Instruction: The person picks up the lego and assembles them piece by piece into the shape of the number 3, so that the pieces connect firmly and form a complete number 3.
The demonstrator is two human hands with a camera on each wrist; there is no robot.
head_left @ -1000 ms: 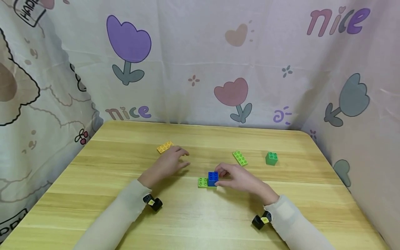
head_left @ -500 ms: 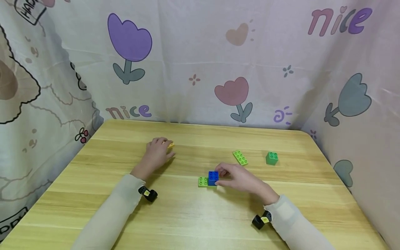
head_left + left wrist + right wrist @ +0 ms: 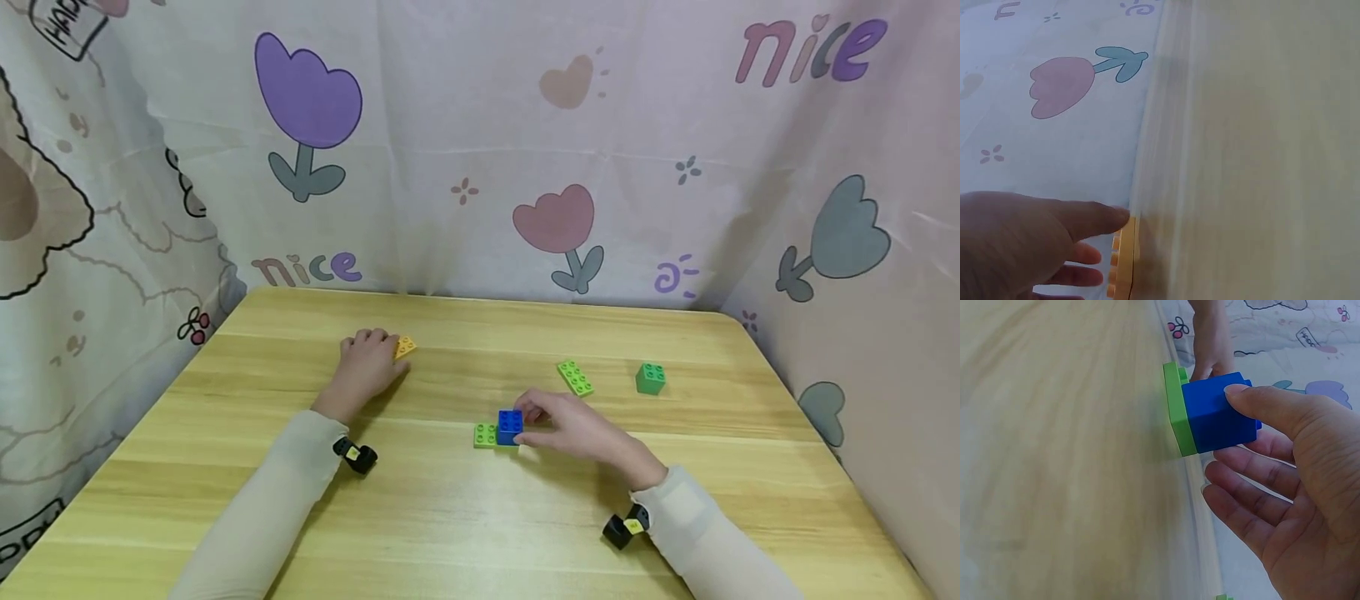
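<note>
leftward to the yellow brick (image 3: 406, 347) went my left hand (image 3: 364, 368) (gripping or not, i can't tell); my right hand (image 3: 572, 427) pinches the blue block (image 3: 510, 427) atop a green brick (image 3: 485, 436) on the desk (image 3: 465, 525).

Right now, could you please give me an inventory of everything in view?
Blue block: 1, blue, on the base plate
Base plate: 1, lime green, on the table
Orange plate: 1, yellow-orange, far left
Loose plate: 1, lime green, beyond the right hand
Green block: 1, green, right of the loose plate
Table: 1, light wood, beneath everything
Printed cloth: whitish, around the table, panel count unclear
Sleeves: 2, cream, on the arms
Wrist cameras: 2, mostly black, one per wrist
Left hand: 1, bare, at the orange plate
Right hand: 1, bare, pinching the blue block
</note>
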